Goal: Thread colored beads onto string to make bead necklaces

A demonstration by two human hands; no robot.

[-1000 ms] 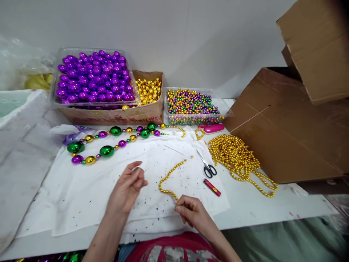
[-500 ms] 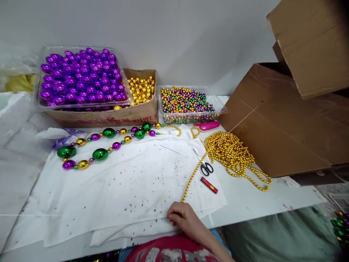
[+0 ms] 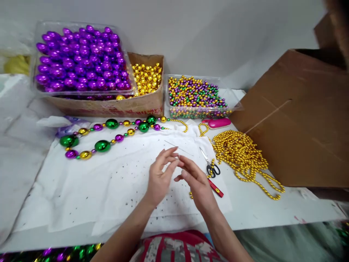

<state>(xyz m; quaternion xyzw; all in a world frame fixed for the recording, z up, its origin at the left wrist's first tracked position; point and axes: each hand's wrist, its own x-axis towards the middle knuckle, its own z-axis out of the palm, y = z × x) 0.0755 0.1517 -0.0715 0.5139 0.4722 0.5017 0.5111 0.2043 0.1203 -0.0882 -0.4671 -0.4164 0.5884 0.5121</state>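
Observation:
My left hand and my right hand are raised over the white cloth, fingertips meeting. Both have bent fingers drawn together in a pinch; anything between them is too small to make out. A gold bead strand passes behind my right hand. Just beyond the fingers, a thin needle-like wire lies on the cloth. To the right are black-handled scissors and a red lighter-like object, partly covered by my right hand. A necklace of green, gold and purple beads lies at left.
Behind stand a clear tray of purple beads, a cardboard box of gold beads and a clear tub of small mixed beads. At right are a gold bead pile, a pink handled tool and a large carton.
My left hand has come into view. My right hand has risen from the table's front edge to meet it over the cloth. The view has shifted slightly.

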